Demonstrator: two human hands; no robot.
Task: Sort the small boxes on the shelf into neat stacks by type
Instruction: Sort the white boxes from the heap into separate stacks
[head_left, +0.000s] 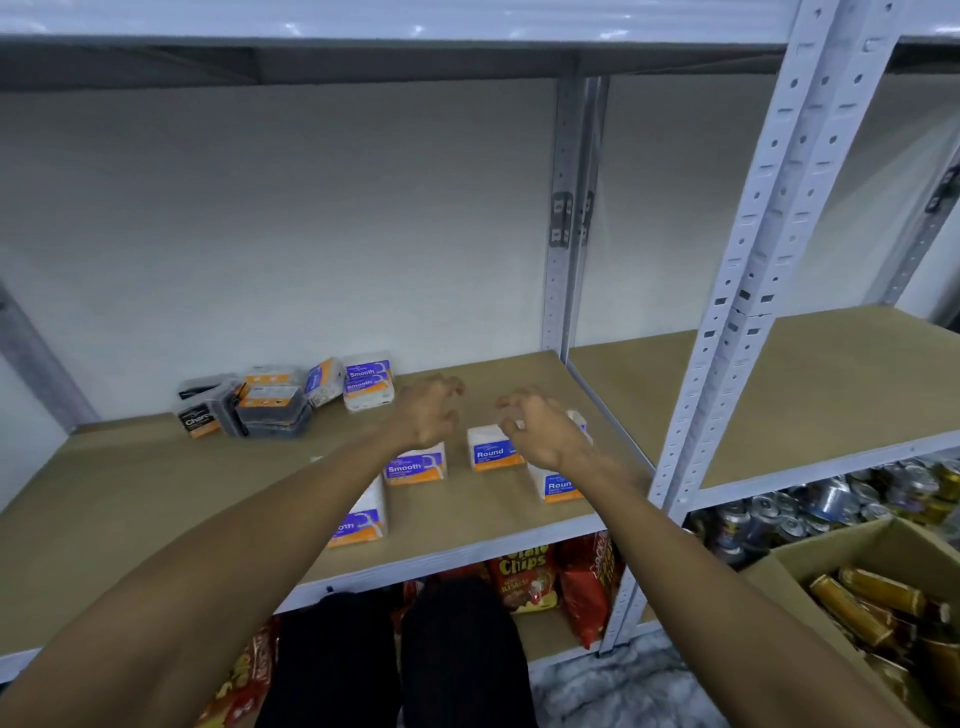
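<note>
Small boxes lie scattered on the brown shelf board (156, 483). At the back left sits a jumble of dark "Charcoal" boxes (244, 408) beside two stacked white "Smooth" boxes (368, 383). Nearer me lie a "Smooth" box (415, 466), another "Smooth" box (361, 522) partly under my left forearm, a "Round" box (491, 449) and a second "Round" box (558, 486) under my right wrist. My left hand (431, 410) hovers with fingers spread above the nearer "Smooth" box. My right hand (540, 423) hovers open over the "Round" boxes. Neither hand holds anything.
A white perforated upright (753, 291) stands right of the boxes. Another shelf board (810, 395) lies beyond it. Chip bags (527, 574) fill the level below, cans (810, 512) sit at lower right, and a cardboard box (852, 551) holds gold packets.
</note>
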